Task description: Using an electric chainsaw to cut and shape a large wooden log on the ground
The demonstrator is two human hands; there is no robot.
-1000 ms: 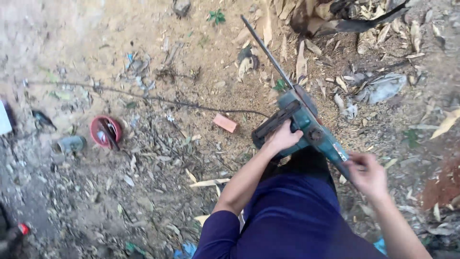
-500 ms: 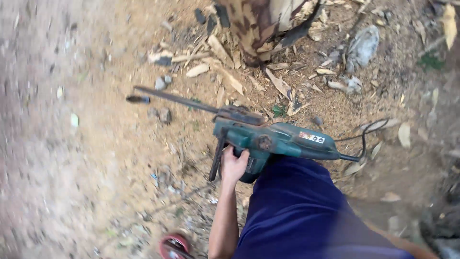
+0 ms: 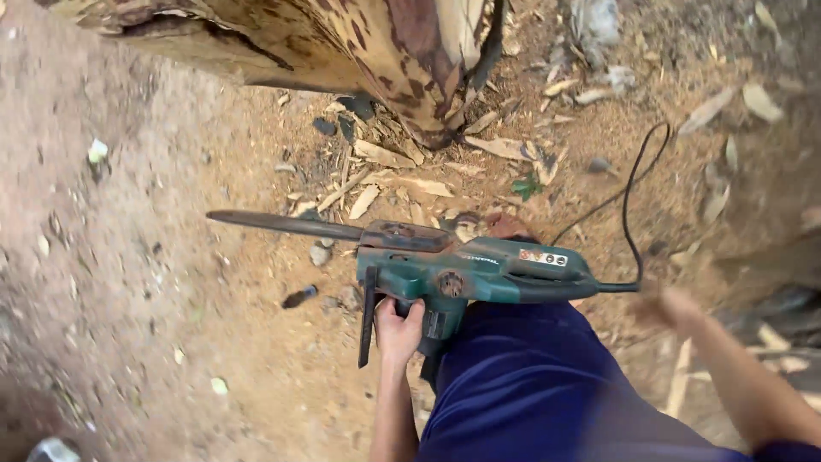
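Chainsaw (image 3: 462, 267) | left hand (image 3: 398, 332) gripping underneath | right hand (image 3: 676, 308) beside rear

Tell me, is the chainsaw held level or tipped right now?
Roughly level: the green chainsaw lies sideways, its bar pointing left above the dirt. The left hand grips its front handle; the blurred right hand is off it.

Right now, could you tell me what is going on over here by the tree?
A person in dark blue trousers holds a green electric chainsaw level above the dirt. The left hand grips its front handle from below; the right hand, blurred, is off the saw, beside its rear end where the black cord comes out. The bar points left, clear of the peeling trunk ahead, amid wood chips.
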